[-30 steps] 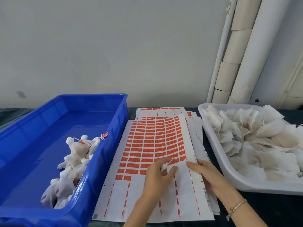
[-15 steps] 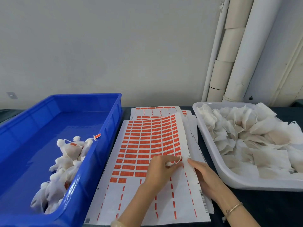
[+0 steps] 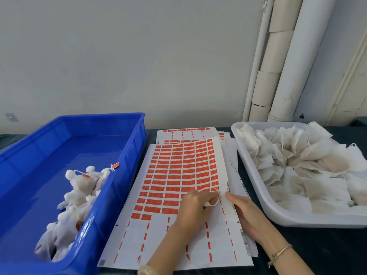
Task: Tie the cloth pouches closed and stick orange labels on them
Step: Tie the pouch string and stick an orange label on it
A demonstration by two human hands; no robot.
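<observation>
- Left hand [image 3: 195, 207] curled round a pouch [image 3: 206, 204] at the right edge of the sheet [image 3: 137, 231]; its string [image 3: 218, 198] could snag a label [image 3: 202, 183].
- Right hand [image 3: 244, 211] pressed the sheet, fingers flat; a slip might crease it.

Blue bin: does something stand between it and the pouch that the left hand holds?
Nothing visible does. Between the pouch in the left hand and the blue bin lies only the flat label sheet; the bin's wall needs lifting over.

No wording can be read: print on the orange labels [image 3: 177, 172] and beside the barcodes [image 3: 243, 235] on the label sheet [image 3: 137, 243] is too small
</observation>
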